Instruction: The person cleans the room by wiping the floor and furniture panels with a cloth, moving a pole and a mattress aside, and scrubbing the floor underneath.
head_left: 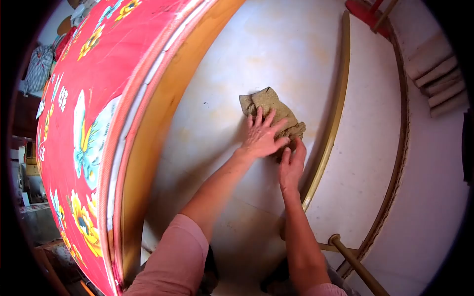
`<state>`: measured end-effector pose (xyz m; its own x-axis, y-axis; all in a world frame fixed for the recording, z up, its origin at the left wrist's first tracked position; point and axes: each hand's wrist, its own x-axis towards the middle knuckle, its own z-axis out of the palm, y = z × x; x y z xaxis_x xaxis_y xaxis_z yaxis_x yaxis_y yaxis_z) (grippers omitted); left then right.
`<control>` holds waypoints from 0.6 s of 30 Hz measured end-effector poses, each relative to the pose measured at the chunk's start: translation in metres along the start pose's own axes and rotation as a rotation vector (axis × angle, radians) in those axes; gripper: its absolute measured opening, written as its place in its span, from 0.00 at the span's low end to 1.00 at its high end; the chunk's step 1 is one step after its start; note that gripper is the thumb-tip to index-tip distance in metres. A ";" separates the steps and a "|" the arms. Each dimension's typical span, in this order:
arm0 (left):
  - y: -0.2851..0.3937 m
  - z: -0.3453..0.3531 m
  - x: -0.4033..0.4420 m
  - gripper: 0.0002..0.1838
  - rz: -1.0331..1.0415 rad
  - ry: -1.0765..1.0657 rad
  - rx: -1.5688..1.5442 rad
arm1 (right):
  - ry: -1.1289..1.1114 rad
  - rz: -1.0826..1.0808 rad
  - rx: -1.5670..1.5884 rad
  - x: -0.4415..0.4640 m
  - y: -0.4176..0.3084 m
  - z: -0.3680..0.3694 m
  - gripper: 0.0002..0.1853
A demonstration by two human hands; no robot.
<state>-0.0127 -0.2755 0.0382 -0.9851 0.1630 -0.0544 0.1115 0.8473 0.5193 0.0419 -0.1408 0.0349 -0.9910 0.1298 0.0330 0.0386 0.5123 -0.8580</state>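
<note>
A folded, olive-brown cloth (276, 106) lies on the pale, mottled surface (232, 64), bunched up at its near right end. My left hand (261, 138) rests flat on the cloth, fingers spread. At the bunched end, my right hand (292, 165) has its thumb and bent fingers around the cloth's edge. Part of the cloth is hidden under both hands.
A bed-like piece with a red flowered cover (98, 98) and a wooden side board (168, 93) runs along the left. On the right, a curved wooden rail (335, 118) borders the surface. A wooden bar (358, 264) is at lower right; a red object (368, 15) stands far right.
</note>
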 end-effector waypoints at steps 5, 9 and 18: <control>-0.020 0.024 0.002 0.38 0.193 0.075 0.306 | 0.243 0.011 -0.118 -0.003 0.025 0.027 0.22; -0.065 0.013 0.026 0.35 0.289 0.150 0.383 | 0.233 -0.042 -0.280 -0.009 0.041 0.052 0.23; -0.284 -0.092 0.061 0.42 -0.475 0.266 0.341 | 0.107 -0.039 -0.464 -0.007 0.037 0.062 0.28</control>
<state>-0.1165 -0.5531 -0.0337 -0.9313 -0.3635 0.0241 -0.3530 0.9166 0.1877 0.0424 -0.1751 -0.0286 -0.9751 0.1770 0.1339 0.0789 0.8403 -0.5363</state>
